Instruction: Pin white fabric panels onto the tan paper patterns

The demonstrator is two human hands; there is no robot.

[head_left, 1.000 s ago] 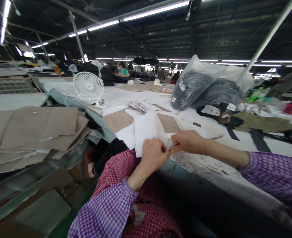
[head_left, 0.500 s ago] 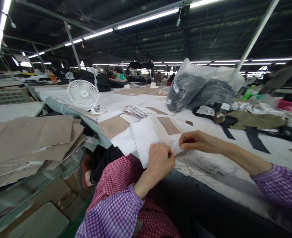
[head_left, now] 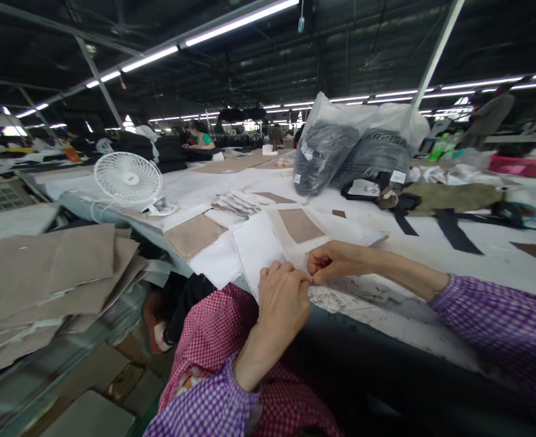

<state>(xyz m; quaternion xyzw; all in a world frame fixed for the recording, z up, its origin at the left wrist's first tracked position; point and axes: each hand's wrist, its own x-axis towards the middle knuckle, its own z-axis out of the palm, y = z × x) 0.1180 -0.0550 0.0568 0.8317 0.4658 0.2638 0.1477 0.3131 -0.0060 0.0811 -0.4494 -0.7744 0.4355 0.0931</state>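
Observation:
My left hand [head_left: 283, 303] is closed at the near edge of a white sheet [head_left: 256, 240], which looks like thin cloth or paper. Its fingertips meet those of my right hand [head_left: 334, 262], closed in a pinch on the same near edge. Whatever lies right between the fingertips is hidden. Just beyond the hands, a brown rectangular piece [head_left: 300, 226] shows within a pale surround. Left of it, another brown panel [head_left: 195, 235] lies by the table's edge, partly framed in white.
A white fan [head_left: 128, 177] stands at the left of the white table [head_left: 431, 258]. Clear bags of dark goods [head_left: 326, 155] stand farther back. Brown panels [head_left: 44, 261] are stacked at lower left. Black strips [head_left: 456, 230] lie at right. A person [head_left: 201, 139] is in the background.
My hands have come together, fingertips now meeting; the white material stretched between them no longer shows there. Part of the white sheet now shows beyond my right hand. The whole view has shifted.

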